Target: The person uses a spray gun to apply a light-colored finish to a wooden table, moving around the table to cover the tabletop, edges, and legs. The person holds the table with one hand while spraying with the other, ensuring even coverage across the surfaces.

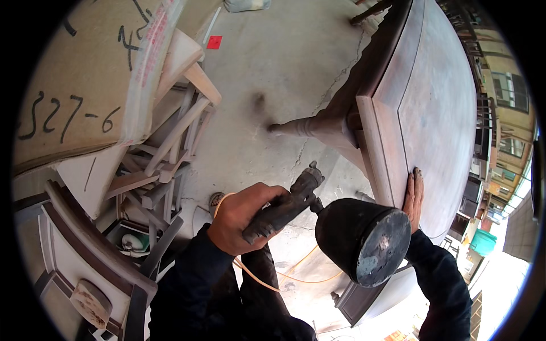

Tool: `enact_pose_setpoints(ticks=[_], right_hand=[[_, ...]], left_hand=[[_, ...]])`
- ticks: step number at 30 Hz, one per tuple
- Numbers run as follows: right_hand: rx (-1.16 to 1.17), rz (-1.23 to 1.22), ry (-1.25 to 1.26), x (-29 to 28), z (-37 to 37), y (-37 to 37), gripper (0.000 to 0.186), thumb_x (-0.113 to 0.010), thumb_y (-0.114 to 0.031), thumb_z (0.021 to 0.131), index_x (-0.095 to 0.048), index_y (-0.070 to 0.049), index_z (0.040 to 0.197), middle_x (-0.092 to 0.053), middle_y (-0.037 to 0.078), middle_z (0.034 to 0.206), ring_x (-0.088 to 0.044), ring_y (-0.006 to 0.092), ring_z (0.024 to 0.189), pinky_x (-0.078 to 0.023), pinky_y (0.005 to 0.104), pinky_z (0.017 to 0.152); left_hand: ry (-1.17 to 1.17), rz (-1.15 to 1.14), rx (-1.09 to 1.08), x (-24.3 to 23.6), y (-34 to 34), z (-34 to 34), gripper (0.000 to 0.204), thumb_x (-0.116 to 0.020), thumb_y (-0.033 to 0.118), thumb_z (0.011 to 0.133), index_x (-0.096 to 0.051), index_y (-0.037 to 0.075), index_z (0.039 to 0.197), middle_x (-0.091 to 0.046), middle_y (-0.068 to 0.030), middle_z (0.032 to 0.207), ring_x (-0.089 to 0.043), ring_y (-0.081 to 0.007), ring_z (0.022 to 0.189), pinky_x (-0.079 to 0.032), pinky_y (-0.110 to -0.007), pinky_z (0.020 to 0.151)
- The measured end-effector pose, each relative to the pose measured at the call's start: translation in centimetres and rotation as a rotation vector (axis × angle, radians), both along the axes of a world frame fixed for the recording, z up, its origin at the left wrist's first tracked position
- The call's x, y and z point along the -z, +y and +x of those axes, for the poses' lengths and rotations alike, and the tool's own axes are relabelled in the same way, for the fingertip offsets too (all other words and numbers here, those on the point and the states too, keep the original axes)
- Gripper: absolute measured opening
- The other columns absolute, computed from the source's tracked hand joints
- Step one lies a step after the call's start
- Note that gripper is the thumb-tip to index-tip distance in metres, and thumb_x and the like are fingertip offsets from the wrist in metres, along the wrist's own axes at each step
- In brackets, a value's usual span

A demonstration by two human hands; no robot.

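My left hand (pixel 239 219) is closed around the grip of a dark, grimy spray gun (pixel 306 185). A large black paint cup (pixel 347 236) is joined to the gun and hangs to its right, with its scuffed round end facing me. My right hand (pixel 414 199) lies with fingers stretched out near the edge of a wooden table (pixel 435 108), partly hidden behind the cup. The tabletop has a whitish, hazy finish over reddish brown, and a turned leg (pixel 301 128) stands under its corner. From near my left wrist an orange hose (pixel 259 275) curves down.
At the left, a big cardboard box (pixel 68 74) with black marker writing sits above stacked bare wooden chair frames (pixel 176 136). A dark-framed chair (pixel 91 233) is at the lower left. A red square (pixel 214 42) lies on the cracked concrete floor (pixel 267 68). More furniture lines the right side.
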State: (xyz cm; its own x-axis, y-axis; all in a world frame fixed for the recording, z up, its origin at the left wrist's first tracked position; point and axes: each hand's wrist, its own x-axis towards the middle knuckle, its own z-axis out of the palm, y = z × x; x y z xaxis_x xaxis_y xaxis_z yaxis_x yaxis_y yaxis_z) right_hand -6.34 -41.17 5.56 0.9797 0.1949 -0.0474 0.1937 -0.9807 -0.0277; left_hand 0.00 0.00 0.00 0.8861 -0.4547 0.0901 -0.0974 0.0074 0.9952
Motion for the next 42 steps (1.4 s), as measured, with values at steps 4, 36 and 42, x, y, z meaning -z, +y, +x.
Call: enact_pose_setpoints(ticks=[4,36,42], right_hand=[[0.004,0.019,0.007,-0.2,0.2,0.5,0.085,-0.05,-0.052,0.096,-0.025,0.006,0.153,-0.024,0.031,0.158,-0.023,0.0485,0.147,-0.018,0.0552,0.12],[0.108,0.193,0.013,1.0,-0.4,-0.5,0.089,-0.053,-0.056,0.094,-0.027,0.007,0.152,-0.025,0.032,0.158,-0.024,0.0483,0.146,-0.018,0.0547,0.12],[0.004,-0.003,-0.018,0.7,-0.1,-0.4,0.086,-0.055,-0.051,0.094,-0.027,0.007,0.152,-0.025,0.032,0.158,-0.025,0.0482,0.146,-0.019,0.0551,0.119]], left_hand=[[-0.122,0.028,0.029,-0.2,-0.2,-0.5,0.049,-0.075,-0.005,0.071,-0.06,-0.002,0.117,-0.066,-0.0173,0.096,-0.067,-0.0324,0.082,-0.054,-0.038,0.07],[-0.018,-0.001,-0.112,0.7,-1.4,1.4,0.032,-0.074,-0.006,0.08,-0.062,-0.001,0.11,-0.071,-0.0124,0.09,-0.071,-0.0181,0.078,-0.055,-0.03,0.068],[-0.087,0.034,-0.141,1.2,-1.6,0.8,0.034,-0.079,-0.002,0.079,-0.063,0.001,0.109,-0.07,-0.0129,0.09,-0.069,-0.0194,0.075,-0.054,-0.029,0.068]])
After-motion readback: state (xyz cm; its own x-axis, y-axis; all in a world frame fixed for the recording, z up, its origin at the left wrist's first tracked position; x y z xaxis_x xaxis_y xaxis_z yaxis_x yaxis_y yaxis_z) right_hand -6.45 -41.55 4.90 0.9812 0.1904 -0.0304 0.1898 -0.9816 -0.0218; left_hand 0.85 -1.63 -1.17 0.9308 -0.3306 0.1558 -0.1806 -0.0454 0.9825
